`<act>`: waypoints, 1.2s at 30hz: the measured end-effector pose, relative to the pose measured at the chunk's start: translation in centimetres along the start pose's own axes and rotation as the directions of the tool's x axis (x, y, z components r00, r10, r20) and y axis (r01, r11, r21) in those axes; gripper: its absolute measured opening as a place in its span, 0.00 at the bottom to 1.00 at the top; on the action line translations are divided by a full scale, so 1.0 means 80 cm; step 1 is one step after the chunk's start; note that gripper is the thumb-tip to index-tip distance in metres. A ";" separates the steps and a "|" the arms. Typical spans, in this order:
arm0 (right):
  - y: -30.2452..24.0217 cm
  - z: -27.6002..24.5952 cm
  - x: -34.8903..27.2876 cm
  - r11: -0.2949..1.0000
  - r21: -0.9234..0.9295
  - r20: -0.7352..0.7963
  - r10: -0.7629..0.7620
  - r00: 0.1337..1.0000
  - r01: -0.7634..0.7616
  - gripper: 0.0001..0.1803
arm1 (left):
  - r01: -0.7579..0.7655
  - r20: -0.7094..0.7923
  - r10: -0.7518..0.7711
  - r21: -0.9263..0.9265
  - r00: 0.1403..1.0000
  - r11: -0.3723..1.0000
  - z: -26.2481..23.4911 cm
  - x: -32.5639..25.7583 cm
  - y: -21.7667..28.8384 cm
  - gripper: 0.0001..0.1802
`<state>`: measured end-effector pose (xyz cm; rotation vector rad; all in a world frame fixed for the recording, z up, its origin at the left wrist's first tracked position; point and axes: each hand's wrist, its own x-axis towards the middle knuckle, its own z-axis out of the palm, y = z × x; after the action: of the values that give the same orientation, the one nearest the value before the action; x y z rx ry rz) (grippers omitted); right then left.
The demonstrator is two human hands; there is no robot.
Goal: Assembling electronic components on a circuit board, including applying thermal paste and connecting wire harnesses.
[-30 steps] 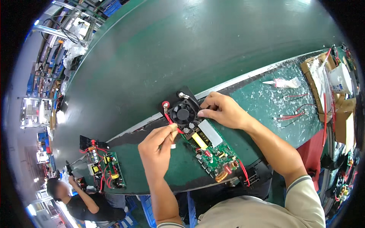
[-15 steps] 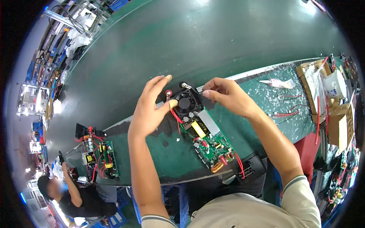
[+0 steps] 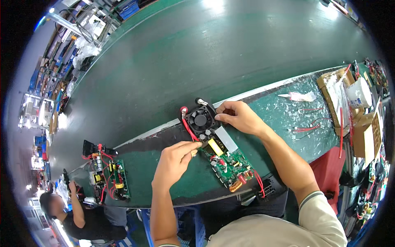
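A black cooling fan (image 3: pixel 200 120) stands at the far end of a green circuit board (image 3: pixel 234 164) on the bench. Red wires (image 3: pixel 189 131) run from a red-capped terminal (image 3: pixel 183 110) down the fan's left side. My left hand (image 3: pixel 175 161) is closed, its fingertips pinched at the lower end of these wires beside the board's left edge. The thin red wire's end is hidden there. With thumb and forefinger, my right hand (image 3: pixel 239 117) grips the fan's right edge. A second terminal with a black cap (image 3: pixel 201 101) sticks up behind the fan. Red leads join the near end to a black panel (image 3: pixel 272 187).
Another wired circuit board (image 3: pixel 119 177) lies at left, near a seated person (image 3: pixel 88 218). To the right are a glue tube (image 3: pixel 299 96), loose red wires (image 3: pixel 304 129), a cardboard box (image 3: pixel 329 86) and a white tub (image 3: pixel 359 94). A dark green surface (image 3: pixel 230 53) spans the far side.
My left hand has come down from beside the fan to the board's left edge, and its fingers have closed. My right hand has lowered onto the fan's right edge.
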<state>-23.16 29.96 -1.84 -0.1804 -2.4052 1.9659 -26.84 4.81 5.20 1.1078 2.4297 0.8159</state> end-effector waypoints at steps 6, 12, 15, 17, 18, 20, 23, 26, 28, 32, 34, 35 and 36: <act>0.009 -0.009 -0.006 0.998 0.066 0.075 -0.014 0.997 0.009 0.13 | 0.095 -0.309 -0.214 -0.357 0.927 0.929 0.028 0.044 0.024 0.12; 0.017 -0.010 -0.008 0.998 0.015 0.075 -0.068 0.995 0.067 0.13 | 0.019 -0.410 0.110 0.298 0.905 0.954 0.029 0.066 0.039 0.07; 0.025 -0.011 -0.011 0.997 -0.003 0.070 -0.078 0.994 0.079 0.13 | 0.009 -0.381 0.143 0.371 0.913 0.928 0.030 0.072 0.040 0.08; 0.023 -0.008 -0.010 0.995 0.030 0.040 -0.099 0.994 0.098 0.13 | -0.032 -0.313 0.119 0.269 0.942 0.962 0.024 0.075 0.041 0.07; 0.021 -0.007 -0.010 0.996 0.022 0.059 -0.084 0.995 0.083 0.13 | -0.017 -0.231 0.075 0.242 0.970 0.970 0.021 0.074 0.034 0.06; 0.023 -0.006 -0.008 0.996 0.026 0.054 -0.081 0.995 0.080 0.13 | -0.017 -0.191 0.059 0.218 0.980 0.976 0.014 0.076 0.031 0.06; 0.025 -0.005 -0.006 0.995 0.034 0.060 -0.090 0.994 0.088 0.13 | 0.018 -0.149 0.012 0.201 0.989 0.979 0.012 0.078 0.036 0.05; 0.020 -0.003 -0.004 0.995 0.042 0.068 -0.098 0.993 0.096 0.13 | -0.001 -0.161 0.043 0.254 0.986 0.967 0.015 0.077 0.037 0.05; 0.013 -0.005 -0.005 0.995 0.039 0.066 -0.089 0.994 0.087 0.12 | 0.050 -0.222 0.025 0.324 0.975 0.945 0.026 0.079 0.043 0.05; 0.009 -0.026 -0.016 0.988 -0.151 0.051 -0.024 0.998 0.031 0.11 | 0.047 -0.251 0.073 0.441 0.965 0.897 0.051 0.104 0.052 0.06; 0.015 -0.021 -0.023 0.951 -0.278 -0.035 -0.150 0.988 0.135 0.12 | 0.043 -0.296 0.074 0.372 0.952 0.927 0.049 0.108 0.064 0.07; 0.010 -0.004 -0.013 0.945 -0.313 0.014 -0.092 0.996 0.092 0.14 | 0.106 -0.279 0.008 0.391 0.960 0.914 0.038 0.098 0.064 0.07; 0.008 0.007 -0.009 0.908 -0.391 0.034 -0.150 0.988 0.152 0.15 | 0.096 -0.321 0.034 0.383 0.946 0.919 0.036 0.087 0.063 0.07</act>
<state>-22.45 29.42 -2.52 0.0035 -2.6972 1.4037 -26.87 13.85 5.65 1.1381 2.9774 0.5391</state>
